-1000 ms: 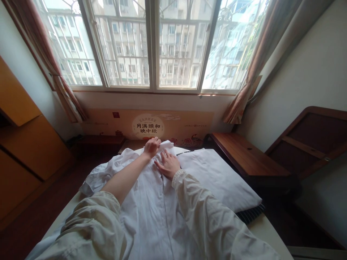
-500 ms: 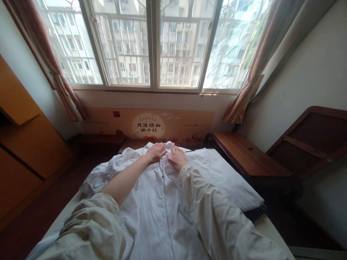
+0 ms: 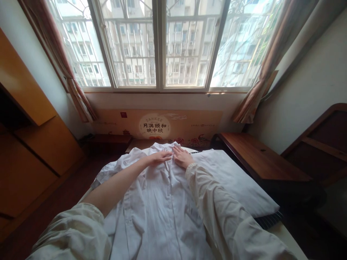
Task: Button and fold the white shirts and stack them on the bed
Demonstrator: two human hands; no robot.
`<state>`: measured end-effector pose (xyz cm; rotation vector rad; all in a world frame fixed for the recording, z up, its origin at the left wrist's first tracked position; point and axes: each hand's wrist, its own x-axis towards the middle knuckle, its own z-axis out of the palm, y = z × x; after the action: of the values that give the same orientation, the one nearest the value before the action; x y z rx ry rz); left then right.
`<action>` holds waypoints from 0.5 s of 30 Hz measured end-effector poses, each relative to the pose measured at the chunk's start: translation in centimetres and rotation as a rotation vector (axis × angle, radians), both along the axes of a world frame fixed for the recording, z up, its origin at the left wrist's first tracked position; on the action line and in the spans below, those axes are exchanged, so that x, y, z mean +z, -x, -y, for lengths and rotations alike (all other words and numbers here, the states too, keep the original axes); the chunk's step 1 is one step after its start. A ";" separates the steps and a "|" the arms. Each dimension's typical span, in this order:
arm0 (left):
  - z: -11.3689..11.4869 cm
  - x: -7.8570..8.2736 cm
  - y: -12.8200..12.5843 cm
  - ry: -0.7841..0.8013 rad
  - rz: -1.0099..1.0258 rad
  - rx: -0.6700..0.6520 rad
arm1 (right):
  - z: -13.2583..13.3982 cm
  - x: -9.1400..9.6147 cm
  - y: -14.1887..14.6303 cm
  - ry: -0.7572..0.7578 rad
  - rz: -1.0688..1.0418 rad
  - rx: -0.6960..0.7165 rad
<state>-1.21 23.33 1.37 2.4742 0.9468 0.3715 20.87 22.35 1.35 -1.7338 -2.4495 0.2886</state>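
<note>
A white shirt (image 3: 154, 202) lies spread and wrinkled over a light-coloured table, with a long front seam running toward me. Near its far end, by the collar, my left hand (image 3: 160, 157) reaches in from the left with its fingers stretched out over the cloth. Just to the right, my right hand (image 3: 182, 157) rests on the shirt, palm down, fingers extended. The fingertips of both hands nearly meet above the seam. Some fingertips are hard to make out. Right of the shirt lies a folded white cloth (image 3: 235, 180) on top of a dark striped fabric (image 3: 269, 220).
The light table edge (image 3: 288, 236) shows at the lower right. A brown wooden table (image 3: 262, 155) stands to the right, with a dark-framed wooden panel (image 3: 322, 144) leaning beyond it. An orange-brown cabinet (image 3: 35, 155) is at left. Ahead are a printed board (image 3: 195, 124) and a barred window.
My left hand has drawn slightly back and turned, its fingers now pointing right. My right hand stays near the collar, fingers shifted a little. The view has swung slightly left.
</note>
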 end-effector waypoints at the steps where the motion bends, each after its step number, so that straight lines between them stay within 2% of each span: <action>1: -0.1 0.2 0.8 -0.004 0.060 0.048 | 0.1 0.0 0.1 0.006 0.014 -0.008; 3: -0.3 0.5 2.4 -0.073 0.160 0.223 | 0.1 0.1 0.5 0.018 0.031 -0.032; 5: -0.3 0.7 3.9 -0.138 0.215 0.485 | 0.1 0.3 0.9 0.032 0.036 -0.046; 8: -0.7 0.7 5.5 -0.099 0.224 0.808 | 0.3 0.3 1.3 0.025 0.030 -0.032; 11: -1.4 0.5 5.9 -0.003 0.199 0.952 | 0.7 0.1 1.3 -0.004 0.023 -0.008; 15: -2.4 0.4 4.7 0.072 0.181 1.093 | 1.3 -0.1 1.2 -0.011 0.020 0.007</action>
<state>-5.93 25.70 1.74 1.5950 2.0955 0.8460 19.70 21.09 1.21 -1.7331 -2.4669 0.2594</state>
